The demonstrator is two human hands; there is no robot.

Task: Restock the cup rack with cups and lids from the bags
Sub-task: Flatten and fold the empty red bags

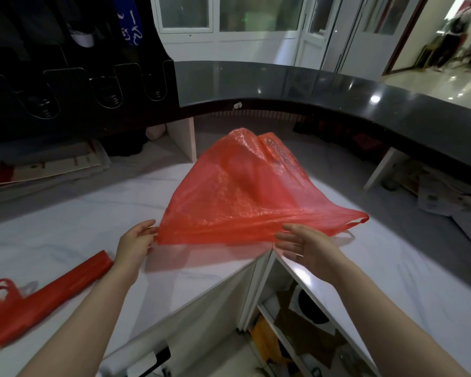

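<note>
Indoors, at the inside corner of a white marble-patterned counter (65, 227), a person spreads a red plastic bag (242, 191) wide between two bare hands. The left hand (136, 243) pinches the bag's near left edge between thumb and fingers. The right hand (307, 246) is open, palm turned inward and fingers straight and spread at the bag's near right edge; whether the fingertips touch the film cannot be told. The hands are well apart, with the bag's mouth stretched across the gap. The bag stands up in a loose, crinkled peak over the counter's corner, and one loop handle (356, 223) trails out to the right, past the right hand.

A second red bag (38, 297) lies on the counter to the left, near the left forearm. It is flattened into a long strip, its handles bunched at the near end.

The cup rack (79, 85), a black unit with rounded slots, stands at the upper left behind the counter. Coil springs show low in several slots. Blue and white shapes near its top are too dark and blurred to identify.

A curved black ledge (337, 88) runs above and behind the counter. Flattened cardboard (52, 164) lies under the rack at left, and cartons (446, 205) sit at far right. Open shelves (297, 322) below the counter's corner hold brown cardboard and mixed items. Glazed doors (256, 14) fill the background.
</note>
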